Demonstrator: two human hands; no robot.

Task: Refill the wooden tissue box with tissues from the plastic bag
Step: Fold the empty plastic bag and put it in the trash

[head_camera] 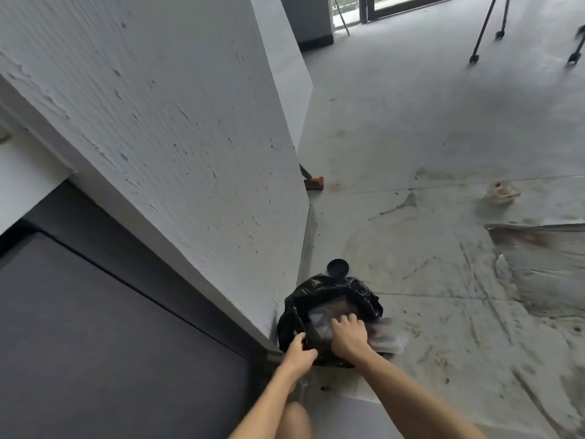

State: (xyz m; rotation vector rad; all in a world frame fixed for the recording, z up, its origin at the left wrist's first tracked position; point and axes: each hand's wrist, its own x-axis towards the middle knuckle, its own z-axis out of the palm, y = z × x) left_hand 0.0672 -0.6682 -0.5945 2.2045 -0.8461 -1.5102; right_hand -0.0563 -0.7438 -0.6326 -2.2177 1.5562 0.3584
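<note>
A bin lined with a black plastic bag stands on the floor at the foot of a white wall. My left hand grips the bag's near-left rim. My right hand reaches down over the bag's opening, fingers curled onto a clear plastic packet of tissues that lies partly in the bag and juts out to its right. No wooden tissue box is in view.
A tall white wall rises close on the left, with a dark panel below it. The grey floor is stained. A crumpled wrapper lies far right, an orange-black tool by the wall corner, tripod legs at top right.
</note>
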